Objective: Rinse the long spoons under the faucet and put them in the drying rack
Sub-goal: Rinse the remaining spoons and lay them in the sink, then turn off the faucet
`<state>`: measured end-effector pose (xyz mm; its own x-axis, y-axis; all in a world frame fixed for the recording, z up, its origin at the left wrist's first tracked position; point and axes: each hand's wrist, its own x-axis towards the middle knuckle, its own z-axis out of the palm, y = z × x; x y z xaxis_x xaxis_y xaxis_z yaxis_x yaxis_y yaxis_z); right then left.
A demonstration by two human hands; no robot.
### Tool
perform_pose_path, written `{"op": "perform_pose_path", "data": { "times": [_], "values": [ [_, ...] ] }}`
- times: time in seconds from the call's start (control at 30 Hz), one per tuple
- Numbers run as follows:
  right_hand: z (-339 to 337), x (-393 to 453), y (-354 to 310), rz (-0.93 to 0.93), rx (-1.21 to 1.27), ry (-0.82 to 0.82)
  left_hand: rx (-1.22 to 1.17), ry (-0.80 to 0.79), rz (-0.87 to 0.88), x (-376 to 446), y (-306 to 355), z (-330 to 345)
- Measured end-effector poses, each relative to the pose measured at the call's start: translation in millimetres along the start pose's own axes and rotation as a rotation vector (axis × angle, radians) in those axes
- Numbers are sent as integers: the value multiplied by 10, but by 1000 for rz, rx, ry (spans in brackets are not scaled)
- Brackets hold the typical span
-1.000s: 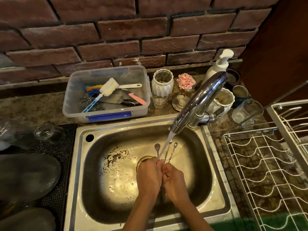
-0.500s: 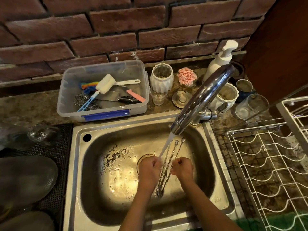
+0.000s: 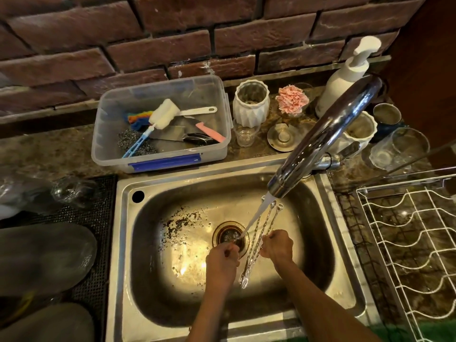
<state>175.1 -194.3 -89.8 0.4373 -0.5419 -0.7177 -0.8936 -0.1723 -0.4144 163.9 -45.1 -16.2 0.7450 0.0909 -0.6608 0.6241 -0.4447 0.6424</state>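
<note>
While water runs from the faucet (image 3: 323, 141) into the sink (image 3: 123, 243), a black mat (image 3: 98, 243) with glassware lies at far left on the counter (image 3: 49, 154), and a clear tub (image 3: 160, 124) of brushes sits behind the basin. Over the drain (image 3: 230, 235) the left hand (image 3: 222, 262) is curled into a fist under the stream, holding nothing I can make out. Just beside it, the right hand (image 3: 277, 246) has its fingers closed around the long spoons (image 3: 259, 240), bowls pointing up toward the spout. Farther right stands the white wire drying rack (image 3: 407, 243), well apart from the spoons
</note>
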Motion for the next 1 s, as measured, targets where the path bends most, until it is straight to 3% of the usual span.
{"op": "perform_pose_path", "data": {
  "times": [0.17,0.37,0.5,0.6,0.77,1.0],
  "values": [
    [29,7,14,-21,-73,5,52,26,17,-24,-51,-54],
    [-46,-30,7,30,41,-39,111,59,69,-140,-145,-195],
    [-186,-169,34,13,82,-64,274,115,177,-347,-182,-290],
    [-336,-396,60,-141,48,-137,365,162,256,-576,-282,-352],
    [-727,-1026,120,-474,-24,-42,512,272,422,-977,-536,-416],
    [-966,-1427,360,-658,-89,-4,808,347,476,-1333,-995,-247]
  ]
}}
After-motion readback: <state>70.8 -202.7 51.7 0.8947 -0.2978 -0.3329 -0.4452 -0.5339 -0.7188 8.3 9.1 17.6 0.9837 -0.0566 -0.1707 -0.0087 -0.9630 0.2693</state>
